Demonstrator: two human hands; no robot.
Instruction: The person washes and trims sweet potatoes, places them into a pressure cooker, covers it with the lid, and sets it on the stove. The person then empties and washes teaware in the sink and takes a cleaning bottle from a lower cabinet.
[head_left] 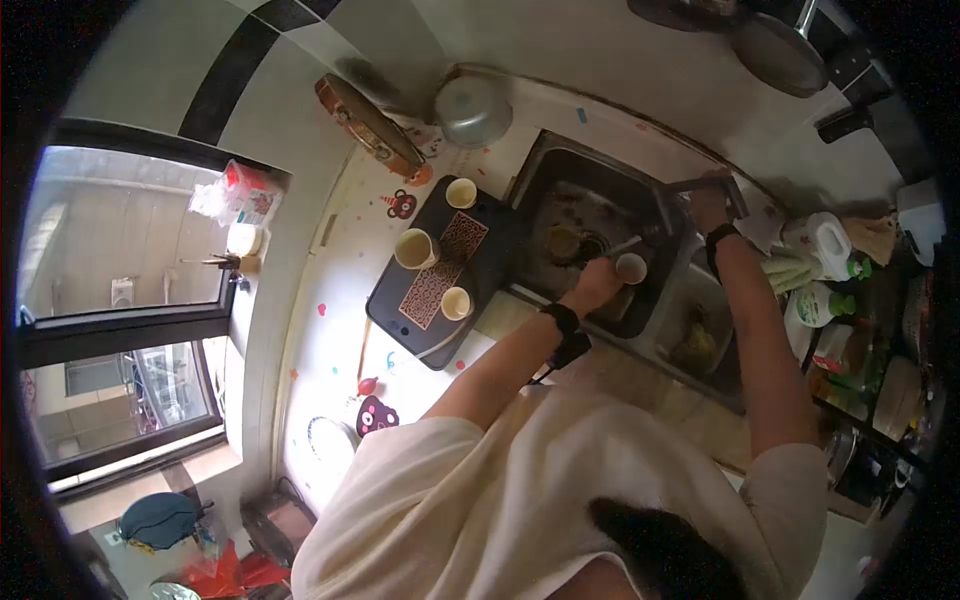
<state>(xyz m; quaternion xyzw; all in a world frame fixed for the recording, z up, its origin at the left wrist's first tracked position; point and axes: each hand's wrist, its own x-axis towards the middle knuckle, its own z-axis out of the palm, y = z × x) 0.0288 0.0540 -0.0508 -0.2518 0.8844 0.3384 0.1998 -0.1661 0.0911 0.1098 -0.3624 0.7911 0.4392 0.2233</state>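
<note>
My left hand [597,285] is closed around a small pale cup [631,268], holding it above the dark sink basin [545,190]. The cup's round mouth faces up toward the camera. At the back of the sink, my right hand [710,207] is at the faucet [740,198]; its fingers are partly hidden, and it appears to grip the handle. A thin pale streak beside the cup is too small to identify. Left of the sink lies a black tea tray [385,300] bearing two small cups, one cup [461,193] and another cup [457,303], plus a cream pitcher [415,250].
A glass bowl [473,112] and a round brown tea cake or plate [370,125] stand at the back. Cleaning bottles [820,245] crowd the right side. Pans [780,55] hang on the wall. A second, smaller basin [690,310] adjoins the main one.
</note>
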